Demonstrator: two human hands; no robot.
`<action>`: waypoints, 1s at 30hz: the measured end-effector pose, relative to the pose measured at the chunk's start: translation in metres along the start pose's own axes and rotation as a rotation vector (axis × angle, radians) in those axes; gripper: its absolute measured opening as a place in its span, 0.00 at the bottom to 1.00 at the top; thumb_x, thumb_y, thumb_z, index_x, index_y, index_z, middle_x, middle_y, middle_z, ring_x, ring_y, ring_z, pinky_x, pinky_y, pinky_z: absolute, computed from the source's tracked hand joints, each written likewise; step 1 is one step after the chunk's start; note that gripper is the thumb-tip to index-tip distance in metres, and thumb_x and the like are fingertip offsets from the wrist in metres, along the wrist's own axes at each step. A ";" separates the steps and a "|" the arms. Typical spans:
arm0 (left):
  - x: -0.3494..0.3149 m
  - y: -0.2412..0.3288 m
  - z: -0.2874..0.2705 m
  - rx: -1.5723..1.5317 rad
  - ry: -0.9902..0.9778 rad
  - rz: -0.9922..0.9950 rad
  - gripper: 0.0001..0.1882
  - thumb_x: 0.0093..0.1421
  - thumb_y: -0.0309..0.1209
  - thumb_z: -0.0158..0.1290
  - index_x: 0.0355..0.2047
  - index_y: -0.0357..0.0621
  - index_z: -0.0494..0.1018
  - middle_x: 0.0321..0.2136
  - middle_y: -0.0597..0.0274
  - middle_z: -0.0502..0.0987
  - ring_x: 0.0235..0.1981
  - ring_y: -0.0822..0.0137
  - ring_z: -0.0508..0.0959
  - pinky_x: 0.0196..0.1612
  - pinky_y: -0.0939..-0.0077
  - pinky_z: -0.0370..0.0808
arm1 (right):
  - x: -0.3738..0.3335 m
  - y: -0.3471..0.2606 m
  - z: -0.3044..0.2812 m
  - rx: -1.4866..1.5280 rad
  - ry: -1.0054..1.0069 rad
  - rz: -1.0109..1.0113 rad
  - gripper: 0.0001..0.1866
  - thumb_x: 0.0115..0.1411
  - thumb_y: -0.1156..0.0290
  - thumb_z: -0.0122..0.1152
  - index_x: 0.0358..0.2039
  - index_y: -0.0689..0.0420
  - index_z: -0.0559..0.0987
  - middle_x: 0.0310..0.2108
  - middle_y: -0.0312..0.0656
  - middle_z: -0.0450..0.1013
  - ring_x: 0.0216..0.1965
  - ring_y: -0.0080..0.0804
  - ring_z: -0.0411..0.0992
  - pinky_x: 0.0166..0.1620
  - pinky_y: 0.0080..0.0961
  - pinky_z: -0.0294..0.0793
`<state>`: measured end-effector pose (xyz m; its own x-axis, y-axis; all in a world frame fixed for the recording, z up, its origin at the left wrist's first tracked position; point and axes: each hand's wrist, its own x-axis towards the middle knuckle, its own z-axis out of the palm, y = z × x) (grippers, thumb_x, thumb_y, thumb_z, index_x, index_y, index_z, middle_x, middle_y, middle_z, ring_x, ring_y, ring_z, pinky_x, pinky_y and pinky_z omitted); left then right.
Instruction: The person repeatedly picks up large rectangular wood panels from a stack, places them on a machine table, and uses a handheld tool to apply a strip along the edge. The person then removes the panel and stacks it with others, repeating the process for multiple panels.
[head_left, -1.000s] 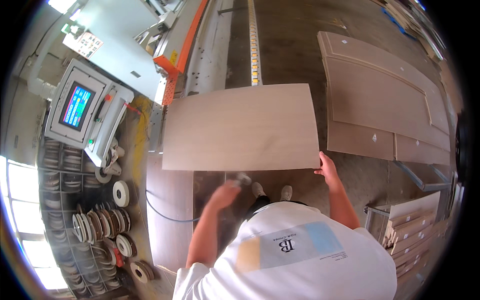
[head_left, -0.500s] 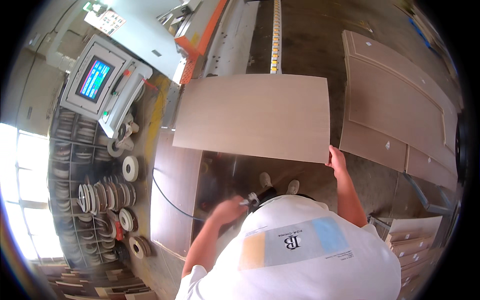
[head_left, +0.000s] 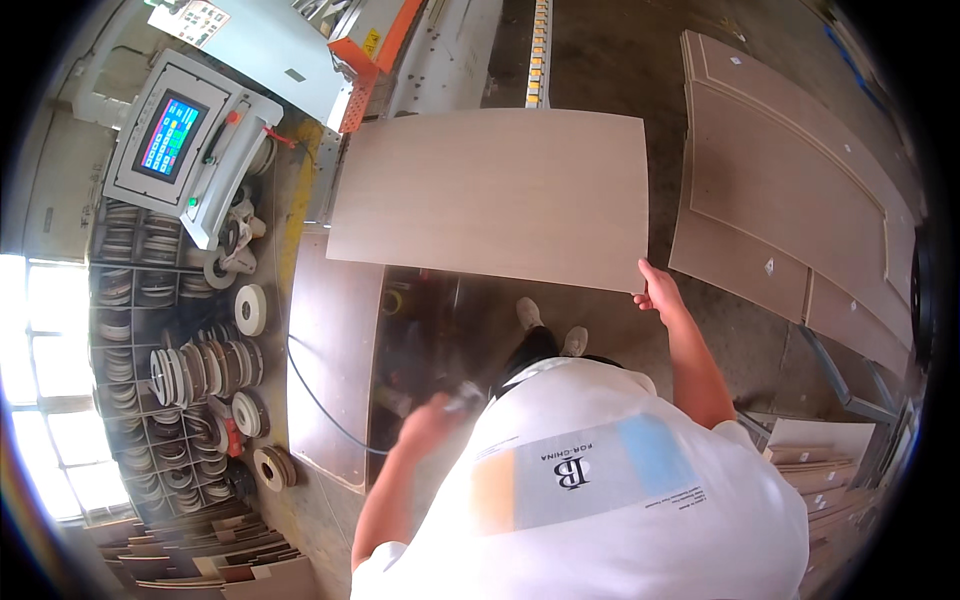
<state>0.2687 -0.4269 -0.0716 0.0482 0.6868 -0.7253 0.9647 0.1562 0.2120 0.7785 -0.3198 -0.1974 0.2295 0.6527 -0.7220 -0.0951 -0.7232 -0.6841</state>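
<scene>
Observed from beside the worker. The pale wood-toned panel [head_left: 490,195] lies flat ahead of the body, its far edge at the roller rail [head_left: 537,60] and its far left corner just by the orange bracket [head_left: 355,85] of the machine. Its near left corner overlaps the end of the long board [head_left: 332,350]. What bears it from below is hidden.

Right hand [head_left: 660,290]: at the panel's near right corner, fingers nearly closed on the edge, index lying along the side. Grip looks light; underside contact not visible.

Left hand [head_left: 425,425]: well apart from the panel, near the waist, blurred. Fingers appear curled round a silvery hand tool [head_left: 465,395]; how tightly, cannot tell. A blue hose [head_left: 318,400] curves over the long board toward that hand; the join is not seen.

Change: one second ago the tool was just beside the panel's near edge; it has since been drawn back toward the body, and the left hand now sits further to the left. The panel keeps about the same place against bracket and rail; right hand still on its corner.

Inference: tool is away from the panel, so steadying it by hand falls to the right alone.
</scene>
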 end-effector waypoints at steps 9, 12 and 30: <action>0.022 -0.085 -0.036 -0.315 0.357 -0.308 0.25 0.66 0.49 0.55 0.51 0.41 0.70 0.38 0.40 0.82 0.38 0.44 0.83 0.39 0.53 0.77 | 0.019 0.010 -0.013 -0.117 0.006 0.004 0.30 0.66 0.35 0.52 0.40 0.53 0.81 0.29 0.33 0.77 0.24 0.21 0.74 0.25 0.20 0.75; 0.045 -0.213 -0.008 -0.763 0.704 -0.510 0.23 0.67 0.44 0.55 0.48 0.35 0.68 0.23 0.49 0.77 0.21 0.53 0.78 0.21 0.59 0.71 | 0.022 0.002 0.010 -0.010 0.032 -0.030 0.29 0.67 0.35 0.52 0.43 0.50 0.80 0.31 0.31 0.77 0.27 0.21 0.75 0.25 0.22 0.75; 0.200 -0.004 -0.007 -0.416 -0.068 0.357 0.23 0.62 0.40 0.64 0.53 0.42 0.74 0.20 0.66 0.74 0.18 0.74 0.73 0.22 0.75 0.69 | -0.011 -0.032 0.018 0.033 0.124 0.001 0.30 0.68 0.38 0.50 0.52 0.53 0.74 0.37 0.35 0.75 0.35 0.25 0.75 0.27 0.29 0.77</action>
<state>0.2726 -0.2856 -0.2127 0.3834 0.7033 -0.5987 0.7025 0.1988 0.6833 0.7620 -0.3000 -0.1689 0.3476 0.6179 -0.7053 -0.1268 -0.7143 -0.6883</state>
